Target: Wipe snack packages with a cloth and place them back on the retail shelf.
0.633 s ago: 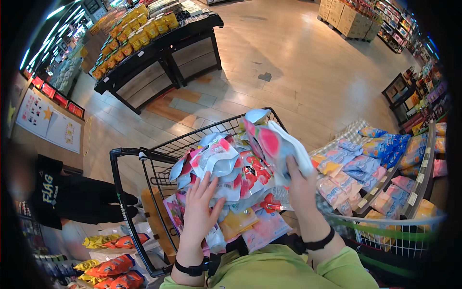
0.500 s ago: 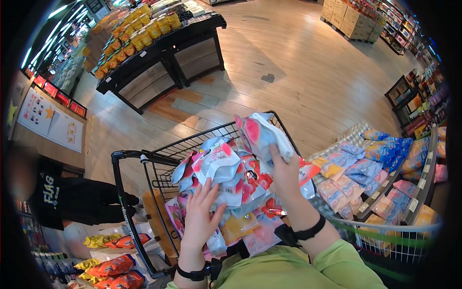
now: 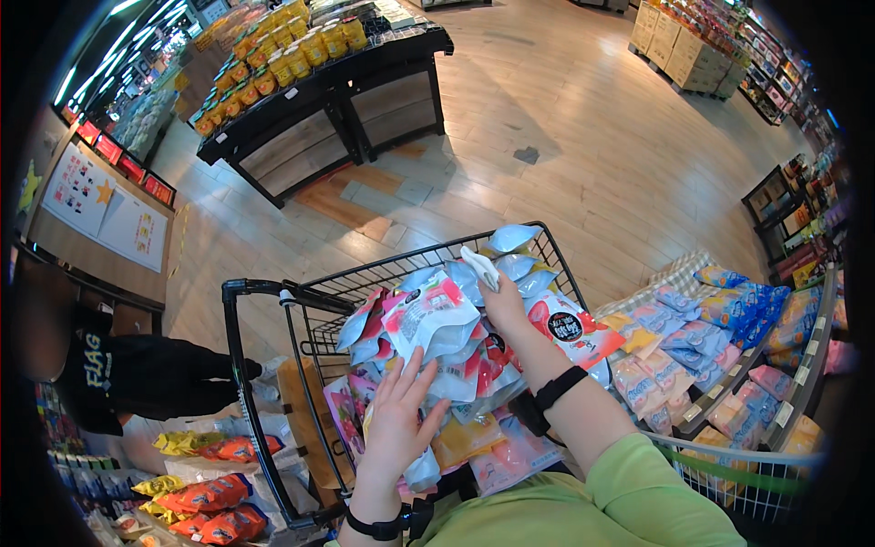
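Note:
A black wire shopping cart point(image 3: 239, 383) in front of me holds a heap of glossy snack bags. My right hand point(image 3: 501, 303) is closed on a thin white packet point(image 3: 479, 268) above the far part of the heap. My left hand point(image 3: 401, 415) rests with spread fingers at the near side, fingertips by a white bag with pink print point(image 3: 430, 314). A red and white bag with a black round label point(image 3: 570, 330) lies at the right side, next to my right forearm. Silvery bags point(image 3: 513, 239) sit in the far corner. A yellow bag point(image 3: 465, 444) and a pink bag point(image 3: 515, 456) lie nearest my body.
A person in black point(image 3: 137, 378) stands to the left beyond the cart handle. Orange and yellow bags point(image 3: 205, 497) are piled at lower left. At right is a display of blue and pink bags point(image 3: 693, 319). A black stand with yellow jars point(image 3: 292, 64) stands ahead on the wooden floor point(image 3: 547, 173).
My right hand has moved slightly left and down; the pink and white bag seen upright in it earlier no longer shows there, and a thin white packet does. My left hand stays spread over the heap.

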Available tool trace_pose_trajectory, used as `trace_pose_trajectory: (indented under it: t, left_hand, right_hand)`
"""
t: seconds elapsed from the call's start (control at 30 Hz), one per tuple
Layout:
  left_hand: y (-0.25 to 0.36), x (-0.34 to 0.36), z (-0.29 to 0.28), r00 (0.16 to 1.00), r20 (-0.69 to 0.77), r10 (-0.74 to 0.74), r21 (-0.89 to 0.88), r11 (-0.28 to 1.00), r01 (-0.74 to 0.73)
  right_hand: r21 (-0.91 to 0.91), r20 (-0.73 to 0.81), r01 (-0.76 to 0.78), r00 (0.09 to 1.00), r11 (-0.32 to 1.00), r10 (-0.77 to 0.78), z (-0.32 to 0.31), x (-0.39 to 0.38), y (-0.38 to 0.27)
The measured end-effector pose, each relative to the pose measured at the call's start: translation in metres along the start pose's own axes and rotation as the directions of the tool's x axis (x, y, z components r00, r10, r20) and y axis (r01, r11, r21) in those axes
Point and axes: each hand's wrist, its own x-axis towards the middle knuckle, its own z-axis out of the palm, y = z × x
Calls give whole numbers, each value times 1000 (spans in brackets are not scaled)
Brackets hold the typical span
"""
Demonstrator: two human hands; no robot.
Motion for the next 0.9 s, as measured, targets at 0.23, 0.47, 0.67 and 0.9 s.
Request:
trace_pose_trajectory:
  t: [0.23,0.47,0.67,0.9]
  left_hand:
    - [-2,-13,-7,999,16,33,-25,999,-32]
    - [-9,-41,-11,997,-3,77,-8,997,-77]
    - [-20,-62,-18,985,-5,172,-5,985,-172]
    - [-17,-83,-24,962,26,271,-40,962,-270]
  right_hand:
    - [205,-10,-93,995,974,97,-40,-64,-62]
    - [301,37,-141,990,943,136,-101,-168,-87]
    - [293,-156,-84,979,952,134,-132,-235,-72]
    - [287,-305,14,949,958,77,-141,-301,-61]
